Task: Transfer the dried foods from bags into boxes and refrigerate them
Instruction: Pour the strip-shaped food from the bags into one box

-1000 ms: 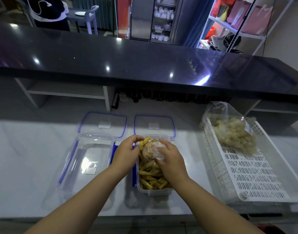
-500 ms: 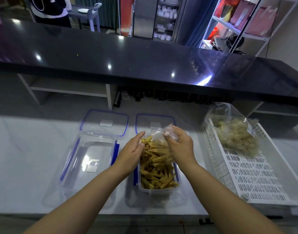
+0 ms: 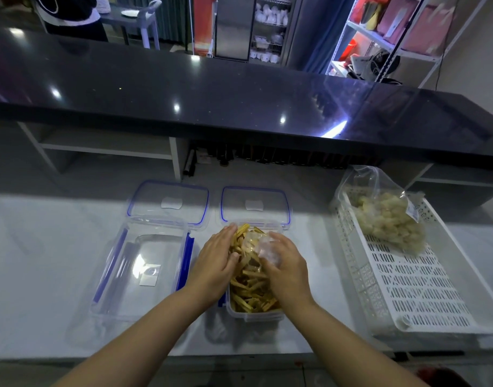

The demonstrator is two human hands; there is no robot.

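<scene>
The left hand (image 3: pixel 216 265) lies flat, fingers straight, against the yellow dried strips (image 3: pixel 252 289) heaped in the clear box (image 3: pixel 255 316) on the bench (image 3: pixel 44 261), its grip holding nothing. The right hand (image 3: pixel 286 270) curls its grip round the crumpled bag (image 3: pixel 263 247) atop the strips.

Your worktop (image 3: pixel 44 261) is a pale stone-look surface, smooth with a soft sheen. The raised counter (image 3: pixel 212 88) behind it is black and highly glossy, mirroring the lights. Both boxes are clear rigid plastic. The empty box (image 3: pixel 144 275) carries blue plastic clips, and the filled box (image 3: pixel 253 317) holds dry, matt yellow strips (image 3: pixel 251 286) of rough appearance. The left lid (image 3: pixel 170 202) and right lid (image 3: pixel 255 205) are the same clear plastic, edged with blue seals. The film bag (image 3: pixel 267 250) at the filled box is thin, crinkled, shiny plastic, as is the second bag (image 3: pixel 385 219). The basket (image 3: pixel 407 289) is white, matt, perforated plastic.
</scene>
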